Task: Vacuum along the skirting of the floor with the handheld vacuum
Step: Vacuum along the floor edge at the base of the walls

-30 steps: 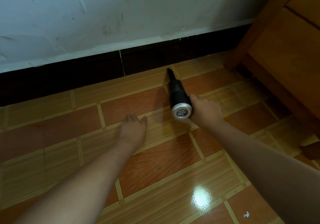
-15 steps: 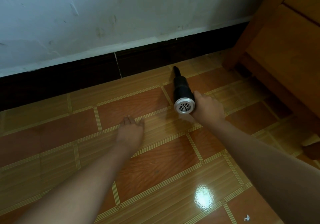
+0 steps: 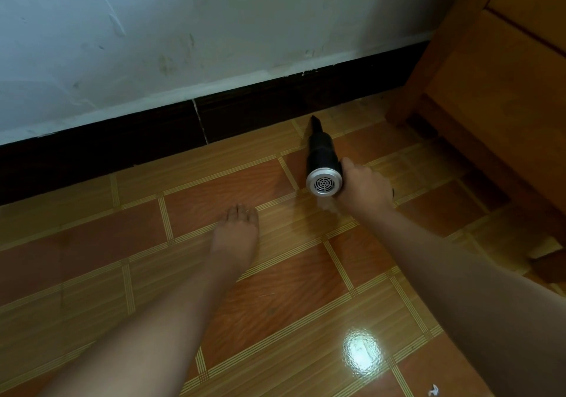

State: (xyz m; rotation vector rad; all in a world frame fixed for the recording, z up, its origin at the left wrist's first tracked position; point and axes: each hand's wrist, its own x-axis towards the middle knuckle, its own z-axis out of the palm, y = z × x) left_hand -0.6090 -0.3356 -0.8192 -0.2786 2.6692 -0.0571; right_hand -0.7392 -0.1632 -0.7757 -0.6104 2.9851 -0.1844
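Note:
My right hand (image 3: pixel 364 186) grips the handle of a black handheld vacuum (image 3: pixel 321 157) with a silver vented rear cap. Its narrow nozzle tip points at the floor just in front of the dark skirting (image 3: pixel 245 114), which runs along the foot of the white wall. My left hand (image 3: pixel 237 232) lies flat on the orange tiled floor (image 3: pixel 275 298), fingers straight, well left of the vacuum and holding nothing.
A wooden cabinet (image 3: pixel 505 90) stands at the right, its leg close to the skirting and right of the nozzle. A vertical joint (image 3: pixel 200 124) splits the skirting left of the vacuum. A small white scrap (image 3: pixel 433 390) lies on the floor at the bottom right.
The vacuum and my right hand have slid to the right along the skirting, nearer the cabinet leg. My left hand stays flat on the floor.

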